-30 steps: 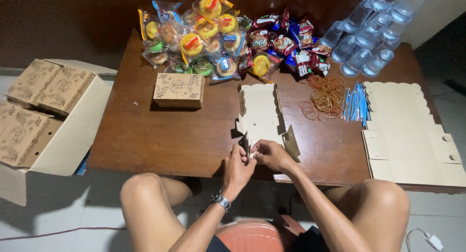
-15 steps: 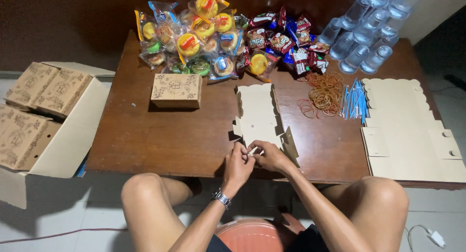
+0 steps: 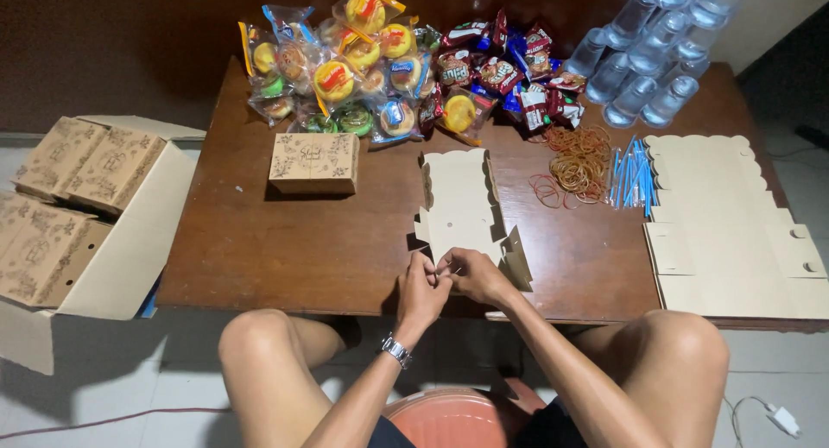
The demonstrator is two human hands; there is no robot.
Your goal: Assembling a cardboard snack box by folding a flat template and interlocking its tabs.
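An unfolded beige cardboard box blank (image 3: 462, 208) lies on the brown wooden table (image 3: 285, 249), its side flaps partly raised. My left hand (image 3: 420, 286) and my right hand (image 3: 471, 274) meet at the blank's near edge by the table's front. Both pinch the near flap with closed fingers. A silver watch sits on my left wrist. What lies between the fingertips is hidden.
A folded printed box (image 3: 314, 162) stands left of the blank. Wrapped snacks (image 3: 380, 59) and water cups (image 3: 643, 64) fill the back. Rubber bands (image 3: 577, 159), blue straws (image 3: 635, 173) and a stack of flat blanks (image 3: 734, 228) lie right. An open carton of finished boxes (image 3: 73, 206) sits left.
The near flap that stood up between my hands has been pressed down. Both hands have closed in together at the blank's near edge.
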